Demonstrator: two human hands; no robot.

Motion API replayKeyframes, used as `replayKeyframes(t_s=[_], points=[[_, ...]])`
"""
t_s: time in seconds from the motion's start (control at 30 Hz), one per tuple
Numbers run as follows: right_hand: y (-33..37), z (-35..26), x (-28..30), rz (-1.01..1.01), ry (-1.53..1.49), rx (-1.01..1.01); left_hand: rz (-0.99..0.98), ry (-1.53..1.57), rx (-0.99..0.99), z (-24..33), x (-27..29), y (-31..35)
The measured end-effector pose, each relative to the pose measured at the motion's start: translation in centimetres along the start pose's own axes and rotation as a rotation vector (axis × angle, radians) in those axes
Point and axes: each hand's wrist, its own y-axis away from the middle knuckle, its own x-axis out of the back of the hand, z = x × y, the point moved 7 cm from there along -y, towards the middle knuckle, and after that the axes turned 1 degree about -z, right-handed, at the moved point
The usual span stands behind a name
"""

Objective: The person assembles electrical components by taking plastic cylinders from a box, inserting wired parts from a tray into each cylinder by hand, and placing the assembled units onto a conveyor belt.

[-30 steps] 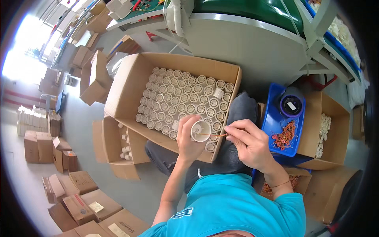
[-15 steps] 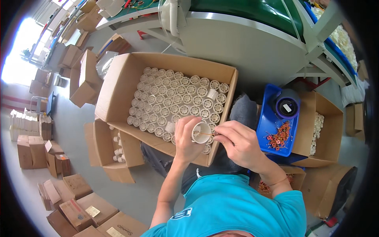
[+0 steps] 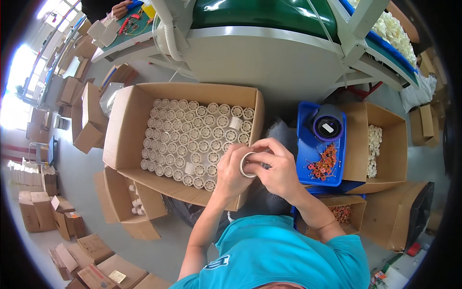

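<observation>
My left hand (image 3: 230, 174) is wrapped round a short white plastic cup (image 3: 242, 167), its open end facing my right hand. The thumb and fingers of my right hand (image 3: 280, 169) reach inside the cup's mouth, pressed together; what they pinch in there is hidden. Both hands are over the near right corner of a large cardboard box (image 3: 156, 182). Inside it stand rows of white round plastic parts (image 3: 192, 132) with spoked ends, a few of them lying on their sides.
Right of my hands, a blue tray (image 3: 305, 144) holds orange-wired parts (image 3: 325, 163) and a dark round container (image 3: 328, 126). Beyond it stands a carton (image 3: 392, 166) with small whitish pieces. A grey machine (image 3: 255, 60) with a green belt borders the far side. Someone's hand (image 3: 120, 9) shows far left.
My right fingers have moved into the cup; the orange wire seen between them and the cup is now out of sight. The view has shifted, placing the box lower and further left.
</observation>
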Motion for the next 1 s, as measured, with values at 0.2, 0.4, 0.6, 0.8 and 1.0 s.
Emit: replayKeyframes(t_s=[0.2,0.4,0.6,0.8,1.0], points=[[0.3,0.3,0.9,-0.037,0.007,-0.096,-0.074,0.054,-0.002,0.5,-0.7,-0.7],[0.1,0.2,-0.1,-0.008,-0.018,-0.081,-0.116,0.056,-0.006,-0.4,-0.3,-0.4],[-0.4,-0.8,-3.6,0.003,-0.034,-0.017,-0.125,-0.04,0.018,-1.6,2.9,0.4],[-0.8,-1.1,-6.1,-0.012,-0.099,-0.014,-0.094,-0.091,0.043,-2.3,5.2,1.4],[-1.2,-1.2,-6.0,-0.03,-0.112,-0.028,-0.091,-0.112,0.003,-2.3,5.4,1.0]])
